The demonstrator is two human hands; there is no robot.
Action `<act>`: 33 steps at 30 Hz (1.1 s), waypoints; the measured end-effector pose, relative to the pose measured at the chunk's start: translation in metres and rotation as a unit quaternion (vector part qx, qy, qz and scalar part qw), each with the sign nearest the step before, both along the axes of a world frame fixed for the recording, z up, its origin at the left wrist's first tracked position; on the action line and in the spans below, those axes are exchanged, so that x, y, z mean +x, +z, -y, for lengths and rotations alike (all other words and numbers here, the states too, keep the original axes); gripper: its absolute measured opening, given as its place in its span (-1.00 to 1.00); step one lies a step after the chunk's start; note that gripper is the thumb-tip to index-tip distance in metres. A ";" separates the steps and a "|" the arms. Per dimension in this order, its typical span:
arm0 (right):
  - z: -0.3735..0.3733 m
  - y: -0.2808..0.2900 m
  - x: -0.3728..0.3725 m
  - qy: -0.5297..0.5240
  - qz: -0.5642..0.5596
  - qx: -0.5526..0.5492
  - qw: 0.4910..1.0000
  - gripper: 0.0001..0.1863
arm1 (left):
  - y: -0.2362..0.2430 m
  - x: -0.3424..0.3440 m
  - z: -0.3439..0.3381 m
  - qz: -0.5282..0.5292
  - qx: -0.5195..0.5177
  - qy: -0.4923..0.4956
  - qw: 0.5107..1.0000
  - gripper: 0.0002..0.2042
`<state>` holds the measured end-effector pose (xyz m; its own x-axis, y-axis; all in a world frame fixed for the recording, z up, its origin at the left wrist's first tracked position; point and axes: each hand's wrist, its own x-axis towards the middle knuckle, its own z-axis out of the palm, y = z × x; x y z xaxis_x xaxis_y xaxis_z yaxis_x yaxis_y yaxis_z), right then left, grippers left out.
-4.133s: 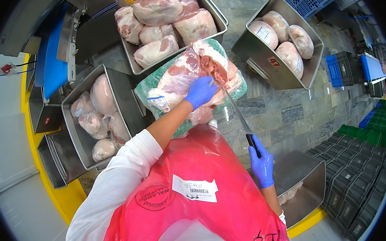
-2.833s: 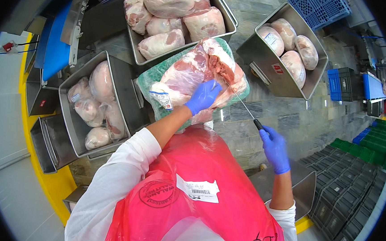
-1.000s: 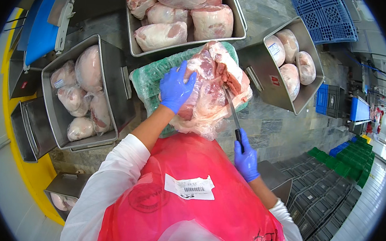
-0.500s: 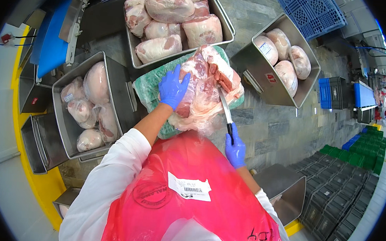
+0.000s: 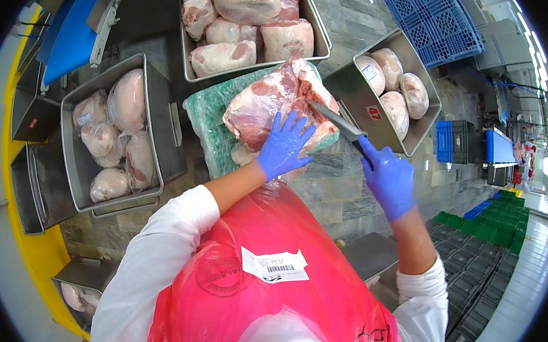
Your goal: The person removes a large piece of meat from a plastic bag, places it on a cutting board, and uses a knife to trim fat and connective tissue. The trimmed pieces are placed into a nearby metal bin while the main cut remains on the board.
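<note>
A large piece of raw meat (image 5: 259, 106) with pale fat lies on a green block wrapped in clear plastic (image 5: 203, 134). My left hand (image 5: 282, 147), in a blue glove, lies on the near side of the meat with its fingers spread. In my right hand (image 5: 387, 182), also gloved in blue, is a knife (image 5: 338, 119), gripped by its dark handle. The blade points up and left, its tip at the right part of the meat, where a cut shows reddish flesh. Whether the tip is inside the meat I cannot tell.
A metal bin (image 5: 189, 63) piled with large meat pieces stands just beyond. Metal bins with plastic-wrapped meat stand at the left (image 5: 81, 205) and right (image 5: 353, 122). A blue pallet (image 5: 433, 23) lies far right. Grey crates (image 5: 470, 274) are stacked at the lower right.
My left hand has moved right and nearer across the meat. My right hand has risen to the right, with the knife now lying flatter. The meat has turned, and the loose reddish strip no longer shows.
</note>
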<state>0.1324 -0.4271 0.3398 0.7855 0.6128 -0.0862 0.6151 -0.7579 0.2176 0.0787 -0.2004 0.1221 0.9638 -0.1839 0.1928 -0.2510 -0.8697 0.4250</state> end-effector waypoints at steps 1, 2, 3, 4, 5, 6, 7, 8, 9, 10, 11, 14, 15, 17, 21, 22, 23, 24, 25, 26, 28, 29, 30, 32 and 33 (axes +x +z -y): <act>-0.006 0.006 0.003 0.011 0.017 -0.022 1.000 -0.56 | -0.001 0.000 -0.002 -0.011 0.020 0.001 1.000 -0.21; -0.010 0.013 0.006 0.022 0.034 -0.043 0.998 -0.56 | -0.002 -0.001 -0.005 -0.022 0.040 0.001 0.999 -0.20; -0.016 0.019 0.014 0.039 0.050 -0.064 0.996 -0.57 | -0.005 -0.002 -0.008 -0.035 0.060 0.007 0.998 -0.20; -0.017 0.026 0.021 0.088 0.061 -0.035 0.994 -0.56 | -0.008 -0.005 -0.009 -0.035 0.055 0.011 0.998 -0.20; -0.024 0.032 0.027 0.103 0.053 -0.052 0.992 -0.57 | -0.011 -0.008 -0.010 -0.035 0.049 0.015 0.998 -0.19; -0.030 0.039 0.035 0.116 0.045 -0.067 0.990 -0.58 | -0.011 -0.008 -0.014 -0.033 0.046 0.019 0.998 -0.19; -0.037 0.045 0.041 0.130 0.038 -0.082 0.987 -0.58 | -0.012 -0.009 -0.019 -0.033 0.041 0.007 0.999 -0.19; -0.044 0.051 0.045 0.141 0.033 -0.103 0.984 -0.59 | -0.013 -0.012 -0.026 -0.032 0.036 -0.004 0.999 -0.20; -0.049 0.055 0.050 0.147 0.024 -0.110 0.983 -0.60 | -0.012 -0.016 -0.033 -0.034 0.031 -0.016 0.999 -0.20; -0.052 0.060 0.057 0.154 0.016 -0.117 0.981 -0.60 | -0.012 -0.018 -0.039 -0.033 0.034 -0.024 0.999 -0.19; -0.054 0.065 0.064 0.160 0.007 -0.124 0.979 -0.60 | -0.012 -0.018 -0.046 -0.033 0.038 -0.031 0.998 -0.19; -0.051 0.077 0.079 0.192 -0.013 -0.128 0.973 -0.60 | -0.010 -0.022 -0.064 -0.018 0.027 -0.050 0.998 -0.20; -0.052 0.079 0.083 0.202 -0.021 -0.132 0.970 -0.60 | -0.010 -0.023 -0.070 -0.011 0.021 -0.054 0.998 -0.21; -0.057 0.084 0.089 0.201 -0.035 -0.154 0.967 -0.60 | -0.010 -0.020 -0.081 -0.025 0.019 -0.052 0.998 -0.23; -0.057 0.074 0.093 0.192 -0.047 -0.142 0.970 -0.60 | -0.001 -0.012 -0.086 -0.030 -0.041 -0.013 0.999 -0.32; -0.058 0.072 0.094 0.192 -0.046 -0.148 0.969 -0.60 | -0.002 -0.005 -0.085 -0.039 -0.042 0.018 0.998 -0.34; -0.060 0.070 0.095 0.192 -0.045 -0.154 0.968 -0.61 | -0.003 0.006 -0.084 -0.049 -0.043 0.050 0.997 -0.35; -0.062 0.069 0.096 0.190 -0.045 -0.159 0.968 -0.61 | -0.004 0.016 -0.084 -0.060 -0.042 0.079 0.994 -0.36; -0.066 0.069 0.100 0.198 -0.043 -0.173 0.964 -0.61 | -0.012 0.024 -0.081 -0.031 -0.047 0.136 0.989 -0.37; -0.071 0.070 0.105 0.205 -0.042 -0.187 0.960 -0.61 | -0.022 0.032 -0.076 -0.002 -0.052 0.194 0.980 -0.37; -0.073 0.068 0.121 0.213 -0.057 -0.194 0.956 -0.61 | -0.021 0.044 -0.072 0.032 -0.054 0.309 0.949 -0.35; -0.073 0.067 0.131 0.216 -0.072 -0.186 0.956 -0.61 | -0.021 0.048 -0.075 0.023 -0.049 0.321 0.945 -0.34; -0.072 0.065 0.139 0.218 -0.091 -0.179 0.955 -0.61 | -0.019 0.049 -0.078 0.009 -0.044 0.331 0.942 -0.34; -0.070 0.065 0.155 0.225 -0.124 -0.167 0.952 -0.60 | -0.022 0.050 -0.081 -0.007 -0.023 0.339 0.941 -0.32; -0.072 0.065 0.163 0.230 -0.137 -0.160 0.950 -0.60 | -0.021 0.051 -0.082 -0.003 -0.019 0.337 0.941 -0.33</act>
